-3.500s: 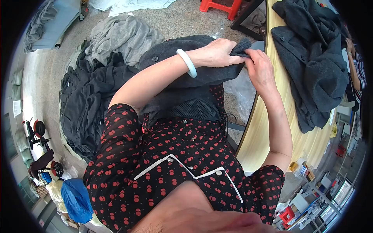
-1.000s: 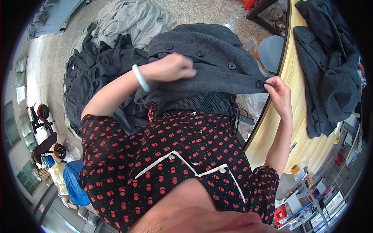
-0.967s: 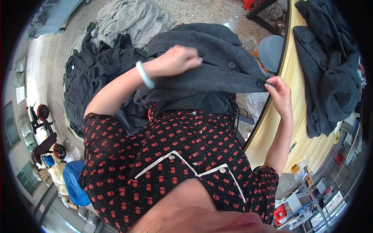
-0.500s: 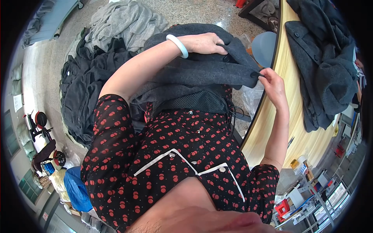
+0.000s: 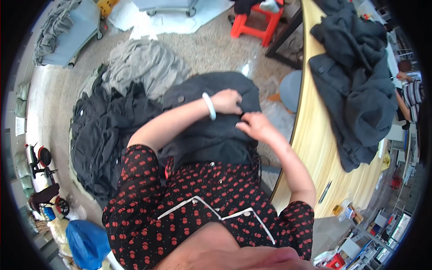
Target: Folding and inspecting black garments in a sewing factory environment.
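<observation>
A dark grey coat (image 5: 204, 137) lies bunched across my lap, with a round button showing near its left side. My left hand (image 5: 228, 101), below a pale bracelet, is closed on the coat's fabric with fingers bent down. Close beside it, my right hand (image 5: 257, 126) pinches the coat near its right edge. The two hands are nearly touching; the bit of cloth between their fingertips is mostly hidden.
To my right, a wood-topped table (image 5: 299, 164) bears more dark coats (image 5: 371, 101) and a pen (image 5: 325, 192). Dark garments (image 5: 112, 128) and light grey garments (image 5: 139, 65) are heaped on my left. A red stool (image 5: 258, 23) stands ahead; a person in stripes (image 5: 411, 96) is far right.
The right hand has left the buttoned end of the sleeve-like part and moved left, beside the left hand. The coat now lies flatter and rounder over my lap. The view has shifted.
</observation>
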A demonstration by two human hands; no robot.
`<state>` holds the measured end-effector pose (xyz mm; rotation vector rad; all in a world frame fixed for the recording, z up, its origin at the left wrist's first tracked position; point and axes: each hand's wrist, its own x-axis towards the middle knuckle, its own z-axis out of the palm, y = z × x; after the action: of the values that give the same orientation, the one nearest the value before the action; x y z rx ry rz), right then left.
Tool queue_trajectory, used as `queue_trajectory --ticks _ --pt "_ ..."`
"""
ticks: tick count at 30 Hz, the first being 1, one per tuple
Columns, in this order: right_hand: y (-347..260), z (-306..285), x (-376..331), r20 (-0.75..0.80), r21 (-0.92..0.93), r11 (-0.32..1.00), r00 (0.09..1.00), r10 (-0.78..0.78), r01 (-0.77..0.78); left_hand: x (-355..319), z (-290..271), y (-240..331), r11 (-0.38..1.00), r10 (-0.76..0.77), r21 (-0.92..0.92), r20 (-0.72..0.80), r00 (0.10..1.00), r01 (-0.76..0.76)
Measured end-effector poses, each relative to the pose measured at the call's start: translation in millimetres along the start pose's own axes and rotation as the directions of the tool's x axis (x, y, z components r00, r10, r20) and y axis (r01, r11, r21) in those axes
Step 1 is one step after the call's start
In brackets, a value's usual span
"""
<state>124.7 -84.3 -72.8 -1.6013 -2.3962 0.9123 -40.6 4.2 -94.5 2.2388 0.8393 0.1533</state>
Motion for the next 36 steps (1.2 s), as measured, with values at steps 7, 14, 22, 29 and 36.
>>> queue_trajectory --ticks 7,14,22,29,36 --pt "-17.4 -15.0 -10.8 -0.050 0.118 0.991 0.997 -0.058 0.063 -8.7 3.5 15.8 0.999 -0.017 0.046 0.071 0.997 0.014" --pt "-26.9 -33.4 -14.6 -0.307 -0.028 0.998 0.949 -0.068 0.063 -7.2 -18.0 33.3 0.738 -0.311 -0.612 0.067 0.948 0.285" --pt "-20.7 -12.1 -17.1 -0.145 0.013 1.000 0.989 -0.020 0.022 -9.4 4.6 18.2 0.757 -0.335 -0.599 -0.014 0.942 0.260" --pt "-25.4 -13.6 -22.0 -0.151 0.117 0.992 0.987 0.063 -0.045 -14.0 14.1 18.2 0.947 -0.195 -0.288 -0.174 0.965 0.140" --pt "-26.6 -11.4 -16.9 -0.257 0.239 0.957 0.939 0.228 -0.167 -14.0 12.9 18.7 0.808 -0.286 -0.542 -0.018 0.958 0.231"
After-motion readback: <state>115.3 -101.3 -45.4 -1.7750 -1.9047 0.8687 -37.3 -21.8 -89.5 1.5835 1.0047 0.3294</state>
